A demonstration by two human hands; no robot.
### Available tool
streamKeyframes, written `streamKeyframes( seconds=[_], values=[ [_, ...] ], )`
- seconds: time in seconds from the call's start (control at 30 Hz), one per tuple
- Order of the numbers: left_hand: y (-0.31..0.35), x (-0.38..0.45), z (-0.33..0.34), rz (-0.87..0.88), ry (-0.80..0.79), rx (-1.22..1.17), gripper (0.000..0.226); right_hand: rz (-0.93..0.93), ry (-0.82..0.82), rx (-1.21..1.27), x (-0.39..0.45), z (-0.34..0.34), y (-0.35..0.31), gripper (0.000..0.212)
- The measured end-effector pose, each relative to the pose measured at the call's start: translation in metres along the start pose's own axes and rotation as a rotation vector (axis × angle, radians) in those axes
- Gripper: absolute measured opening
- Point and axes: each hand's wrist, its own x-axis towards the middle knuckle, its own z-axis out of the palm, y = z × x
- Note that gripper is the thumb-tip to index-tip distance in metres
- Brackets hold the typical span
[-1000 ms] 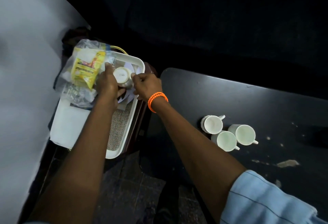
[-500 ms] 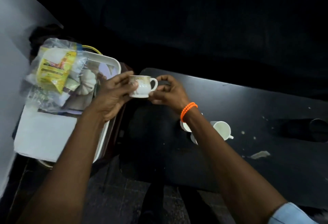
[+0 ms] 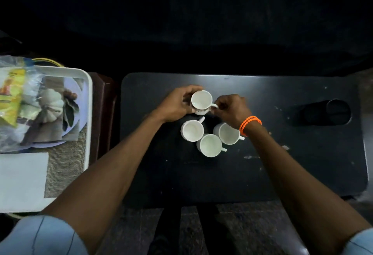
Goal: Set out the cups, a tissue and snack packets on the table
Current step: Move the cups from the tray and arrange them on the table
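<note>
1. Head view, change: the fourth cup (image 3: 201,102), which half a second ago was held in the air between tray and table, is now over the table (image 3: 262,174) at 12 o'clock of the three cups already set down. One second ago it was on the tray.
2. Head view, grip: the left hand (image 3: 175,107) wraps the cup's side; the right hand (image 3: 232,109) pinches its handle (image 3: 214,105). Both hands are closed on this cup. Whether its base touches the table cannot be told.
3. Head view, standing cups: one cup (image 3: 192,130) at 9 o'clock of the cluster, one (image 3: 211,145) at 6 o'clock, one (image 3: 229,133) at 3 o'clock, partly under the right wrist with its orange bracelet (image 3: 249,122). All are upright and close together.
4. Meaning for the task: cup placing looks nearly done; the tissue and snack packets remain.
5. Head view, surroundings: the white tray (image 3: 88,113) lies at 9 o'clock of the table, well apart from the cups. It bears a yellow packet (image 3: 10,101) in clear wrapping and a white sheet (image 3: 22,180), possibly the tissue.
6. Obstacles: a dark round object (image 3: 331,111) rests at 3 o'clock on the table, clear of the cups. The nearest cup handle (image 3: 201,119) points toward the held cup, so lowering needs care.
</note>
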Motion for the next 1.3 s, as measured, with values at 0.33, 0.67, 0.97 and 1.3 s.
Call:
streamKeyframes(
  seconds=[0.33, 0.67, 0.97, 1.3],
  values=[
    [-0.017, 0.001, 0.011, 0.048, 0.011, 0.151, 0.063, -0.022, -0.102, -0.185, -0.019, 0.018, 0.002, 0.013],
    [-0.024, -0.051, 0.048, -0.152, 0.791, -0.089, 0.049, -0.064, 0.403, -0.024, -0.086, 0.046, 0.002, 0.024],
    [-0.031, -0.104, 0.133, -0.509, 0.832, -0.421, 0.023, 0.038, 0.248, -0.062, -0.123, 0.086, -0.014, 0.05],
    [-0.039, -0.111, 0.15, -0.568, 0.753, -0.583, 0.047, 0.289, 0.26, 0.396, -0.131, 0.09, -0.002, 0.026]
  ],
)
